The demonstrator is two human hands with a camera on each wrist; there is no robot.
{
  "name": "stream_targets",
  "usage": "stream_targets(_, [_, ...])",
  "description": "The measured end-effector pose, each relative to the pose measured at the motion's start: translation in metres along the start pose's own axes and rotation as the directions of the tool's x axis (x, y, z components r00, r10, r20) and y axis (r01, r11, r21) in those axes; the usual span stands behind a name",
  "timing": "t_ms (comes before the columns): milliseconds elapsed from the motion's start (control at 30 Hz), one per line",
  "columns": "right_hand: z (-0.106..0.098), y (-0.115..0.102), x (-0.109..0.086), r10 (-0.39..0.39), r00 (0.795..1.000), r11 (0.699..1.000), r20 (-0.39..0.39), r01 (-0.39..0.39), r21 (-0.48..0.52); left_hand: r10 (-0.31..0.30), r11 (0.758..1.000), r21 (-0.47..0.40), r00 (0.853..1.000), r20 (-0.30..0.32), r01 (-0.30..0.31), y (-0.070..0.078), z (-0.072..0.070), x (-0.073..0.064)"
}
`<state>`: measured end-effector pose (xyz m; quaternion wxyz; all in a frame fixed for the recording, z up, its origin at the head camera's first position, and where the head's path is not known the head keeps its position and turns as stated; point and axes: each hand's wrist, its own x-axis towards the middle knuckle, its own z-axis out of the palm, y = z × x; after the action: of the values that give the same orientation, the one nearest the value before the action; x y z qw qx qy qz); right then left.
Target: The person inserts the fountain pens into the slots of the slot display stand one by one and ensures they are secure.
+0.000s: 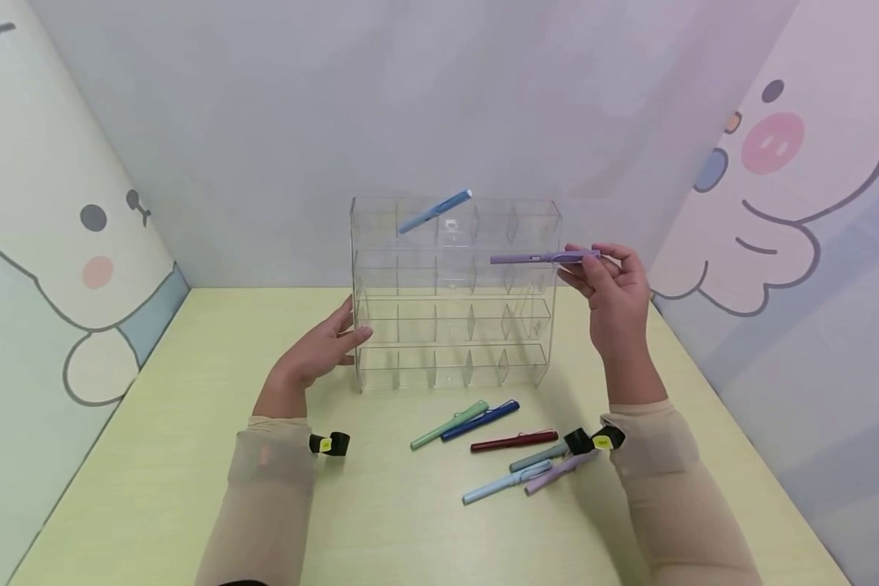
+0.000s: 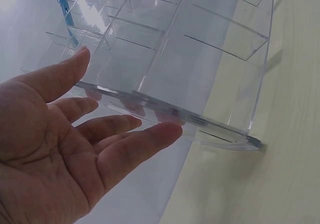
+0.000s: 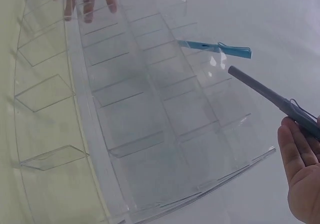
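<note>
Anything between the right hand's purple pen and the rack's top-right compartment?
Nothing visible except the panels of the clear rack itself. The right hand holds the purple pen near the rack's right end; the blue pen leans farther left, likely out of the way.

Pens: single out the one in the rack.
The blue pen tilted in the rack's top row; one purple pen is in the right hand, others lie on the table.

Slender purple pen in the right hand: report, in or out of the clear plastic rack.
Out. The right wrist view shows the slender purple pen in the right hand, outside the clear plastic rack.
</note>
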<state>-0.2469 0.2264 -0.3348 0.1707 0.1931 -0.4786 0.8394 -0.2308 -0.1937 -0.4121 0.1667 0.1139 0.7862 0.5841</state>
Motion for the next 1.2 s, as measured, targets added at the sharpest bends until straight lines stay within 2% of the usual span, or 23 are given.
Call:
stream_targets(233, [0.005,-0.004,0.022,0.006,1.0,1.0,0.01,-0.006,-0.026,0.012,1.0,0.014,1.0,0.003,-0.012,-0.001,-0.001,0.001])
stream_targets(433, [0.011,-0.006,0.044,0.048,0.999,0.998,0.021,-0.047,-0.036,0.015,1.0,-0.011,1.0,0.002,-0.015,-0.002,-0.001,0.001])
stream_targets(667, [0.018,-0.017,0.065,0.071,0.997,0.996,0.016,-0.07,-0.051,0.005,1.0,0.01,1.0,0.0,-0.005,-0.001,-0.001,0.002])
stream_targets(933, [0.031,-0.026,0.089,0.071,0.997,0.993,0.007,-0.07,-0.1,0.012,1.0,0.008,1.0,0.001,-0.012,-0.001,-0.002,0.003])
stream_targets(1200, [0.038,-0.023,0.108,0.125,0.992,0.978,-0.001,-0.124,-0.169,0.01,1.0,0.015,1.0,0.007,-0.01,0.0,-0.002,0.001])
